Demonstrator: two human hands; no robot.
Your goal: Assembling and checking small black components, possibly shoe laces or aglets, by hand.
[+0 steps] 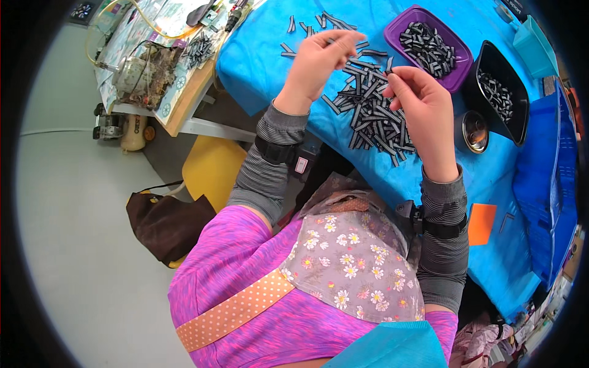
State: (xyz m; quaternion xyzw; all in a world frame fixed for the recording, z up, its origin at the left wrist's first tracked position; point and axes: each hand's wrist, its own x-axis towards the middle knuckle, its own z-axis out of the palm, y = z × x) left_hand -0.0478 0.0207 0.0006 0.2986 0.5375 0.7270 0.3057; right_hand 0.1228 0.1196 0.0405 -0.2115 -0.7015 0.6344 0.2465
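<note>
We see dark lettering [138, 134] down a cream cylinder [130, 138], a pink-edged white label [300, 165], too small to read, on a black device [311, 159] by the left sleeve [280, 130], and pale lettering [519, 3] on a black item [514, 8], upper right.

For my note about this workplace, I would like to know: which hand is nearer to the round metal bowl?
Right. The right hand is just left of the round metal bowl; the left hand is farther away, past the striped pieces.
</note>
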